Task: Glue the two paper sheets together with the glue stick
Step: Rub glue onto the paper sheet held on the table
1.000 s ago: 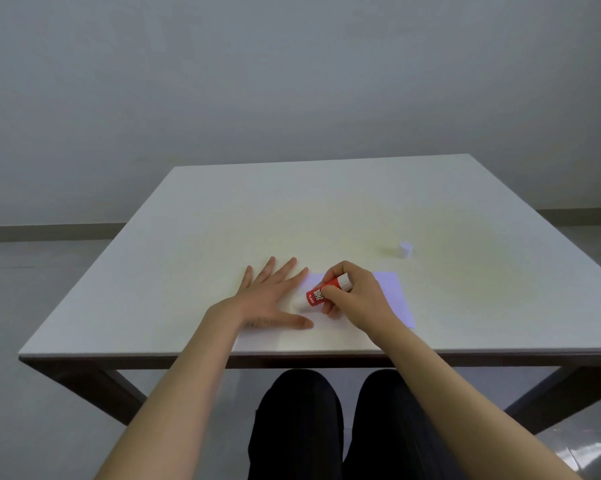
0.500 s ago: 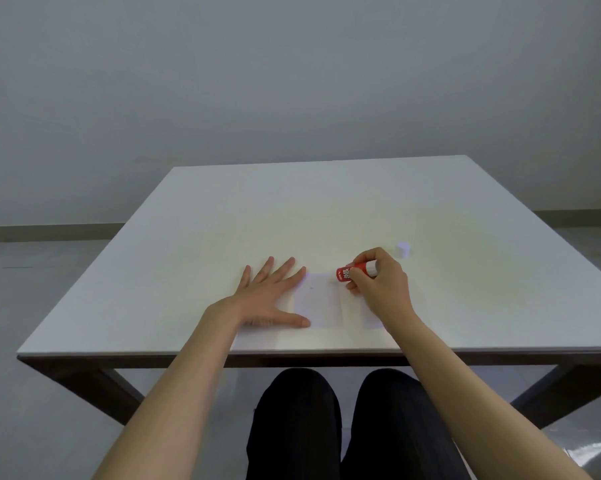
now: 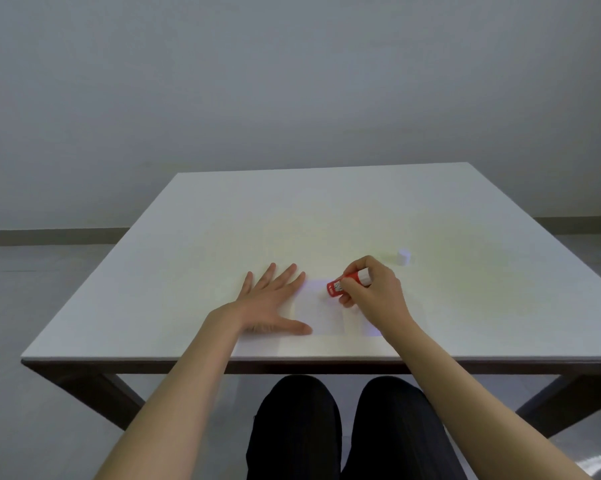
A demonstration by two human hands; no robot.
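Two hands: both worked low in the middle of the frame, over the near edge of the surface [image 3: 465, 209].
Left hand [image 3: 271, 303]: lay flat with fingers spread and nothing in its grasp, palm down on the left part of the paper sheets [image 3: 321, 315]; this looked meant to pin the paper so it would not slide under the rubbing.
Right hand [image 3: 375, 289]: was closed around the glue stick [image 3: 347, 281], thumb and fingers wrapped about its middle, just right of centre in the frame.
Glue stick: red body with a white end, held tilted nearly flat, its red end pointing left and down toward the far edge of the paper; whether the tip touched the sheet could not be told.
Paper sheets: pale and hard to separate from the pale surface; a lighter rectangle showed between the two hands, and a further strip ran under the right wrist toward the near edge. How the two sheets overlapped could not be made out.
Cap [image 3: 403, 256]: small and white, stood apart on the surface, right of centre and beyond the right hand, seemingly set clear of the work.
Step in hand: likely spreading glue on one sheet, with the pressing together not yet done.
Risk: thin paper might wrinkle or shift if the flat hand eased off.
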